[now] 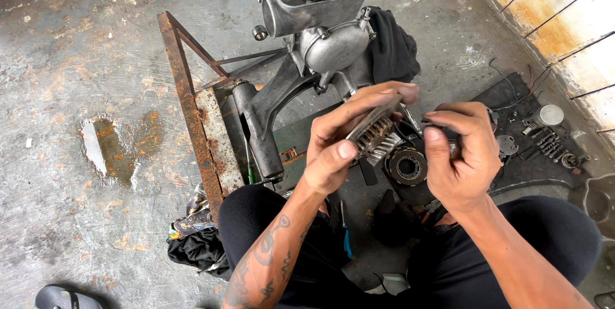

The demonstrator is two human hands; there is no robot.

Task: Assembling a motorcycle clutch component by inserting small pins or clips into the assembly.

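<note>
My left hand (346,136) grips a round toothed metal clutch part (375,131), holding it on edge with thumb below and fingers over the top. My right hand (462,155) is closed beside it, fingertips at the part's right side, pinching something small that I cannot make out. Below the hands a dark ring-shaped clutch plate (407,167) lies on the floor. A grey engine casing (320,33) stands in front of me on a rusty metal frame (198,123).
Small engine parts and a piston (549,115) lie on a dark mat (506,101) at right. A black cloth (392,49) drapes by the engine. A blue-handled tool (346,235) lies between my knees. There is a puddle (106,149) at left and a sandal (64,297) at bottom left.
</note>
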